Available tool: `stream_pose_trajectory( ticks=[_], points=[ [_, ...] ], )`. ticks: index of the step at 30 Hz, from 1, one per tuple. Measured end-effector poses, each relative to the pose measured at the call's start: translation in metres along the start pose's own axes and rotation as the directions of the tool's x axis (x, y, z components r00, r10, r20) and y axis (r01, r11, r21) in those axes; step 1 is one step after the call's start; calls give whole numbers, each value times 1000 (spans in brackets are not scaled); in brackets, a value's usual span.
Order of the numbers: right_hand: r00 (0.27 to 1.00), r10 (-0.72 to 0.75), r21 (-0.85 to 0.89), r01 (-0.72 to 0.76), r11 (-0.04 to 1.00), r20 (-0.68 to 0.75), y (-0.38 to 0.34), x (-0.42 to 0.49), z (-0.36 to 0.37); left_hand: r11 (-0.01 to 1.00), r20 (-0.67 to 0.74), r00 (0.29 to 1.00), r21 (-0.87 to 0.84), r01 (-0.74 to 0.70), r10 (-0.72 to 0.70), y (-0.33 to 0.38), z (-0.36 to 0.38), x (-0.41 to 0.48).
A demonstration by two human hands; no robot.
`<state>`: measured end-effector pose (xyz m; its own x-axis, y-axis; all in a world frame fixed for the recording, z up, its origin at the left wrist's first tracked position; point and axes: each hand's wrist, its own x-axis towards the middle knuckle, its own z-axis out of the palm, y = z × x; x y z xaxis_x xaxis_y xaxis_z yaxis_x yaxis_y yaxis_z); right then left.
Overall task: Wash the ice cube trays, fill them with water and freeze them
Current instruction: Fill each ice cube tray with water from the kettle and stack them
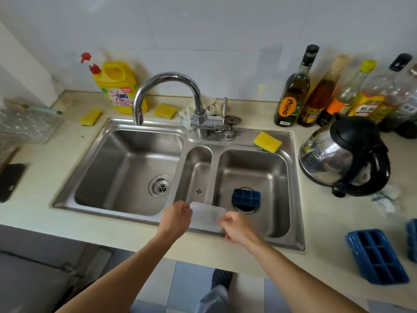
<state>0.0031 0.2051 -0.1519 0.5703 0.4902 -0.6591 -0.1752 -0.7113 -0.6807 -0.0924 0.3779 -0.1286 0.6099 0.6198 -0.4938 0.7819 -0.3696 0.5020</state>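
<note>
Pinching lid between clamped left grip and right grip above sink; risks dropping it if wet.

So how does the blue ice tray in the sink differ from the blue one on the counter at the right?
The sink tray lies in the right basin, over its drain; the counter tray lies on the worktop further right. The sink tray looks short and rounded; the counter tray looks long and rectangular. Both are dark blue, cells facing up.
</note>
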Motion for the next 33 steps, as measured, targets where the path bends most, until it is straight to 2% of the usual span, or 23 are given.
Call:
stream_pose_trajectory(
  ticks=[4, 9, 12, 17, 22, 25, 30, 33],
  points=[
    [993, 60, 202, -39, 979, -98, 0, 4, -11, 998, -25, 999, -62, -24, 22, 8, 2, 8],
    [975, 180, 461, -101, 882, -132, 8, 10, -29, 974, 101, 994, -225, -27, 51, 33, 11, 22],
    [969, 217, 544, -117, 831, -123, 20, 16, -45, 971, 164, 983, -233, -45, 85, 51, 20, 33],
    [943, 263, 543, -115, 831, -203, 46, 34, -71, 990, 287, 951, -116, -83, 114, 79, 43, 57],
    [916, 256, 454, -94, 886, -309, 58, 72, -80, 998, 390, 920, -68, 2, 25, 96, 70, 88],
    [899, 279, 446, -108, 888, -337, 63, 95, -84, 999, 410, 912, -36, 23, -6, 103, 86, 107],
    [874, 329, 404, -173, 898, -357, 74, 129, -86, 1000, 428, 904, 10, -20, 14, 106, 110, 133],
    [871, 313, 308, -201, 930, -379, 80, 143, -81, 998, 440, 898, 42, -43, 20, 104, 122, 146]
  ],
)
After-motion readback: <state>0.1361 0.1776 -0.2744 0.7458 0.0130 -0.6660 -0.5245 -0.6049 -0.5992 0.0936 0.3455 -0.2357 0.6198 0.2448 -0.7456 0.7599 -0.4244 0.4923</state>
